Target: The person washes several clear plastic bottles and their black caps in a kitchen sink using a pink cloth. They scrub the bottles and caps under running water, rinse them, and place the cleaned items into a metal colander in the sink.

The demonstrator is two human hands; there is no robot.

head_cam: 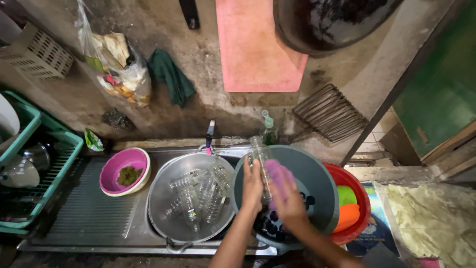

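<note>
While left hand (252,187) grips clear plastic bottle (259,158) over grey basin (317,183), right hand (287,196) presses purple sponge (277,174) at 3 o'clock; wet bottle could slip toward steel basin (168,198) at 9 o'clock.

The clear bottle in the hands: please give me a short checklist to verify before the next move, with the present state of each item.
1. Left hand has a grip on the clear bottle: ok, fingers wrap its lower part.
2. Right hand presses the purple sponge to the bottle: ok.
3. Bottle is over the grey basin, so drips fall inside: ok.
4. Metal basin has room for one more bottle: ok, several clear bottles lie in it, with space on the left.
5. Blue tap is closed: cannot tell.
6. Bottle is clean inside: cannot tell.
</note>
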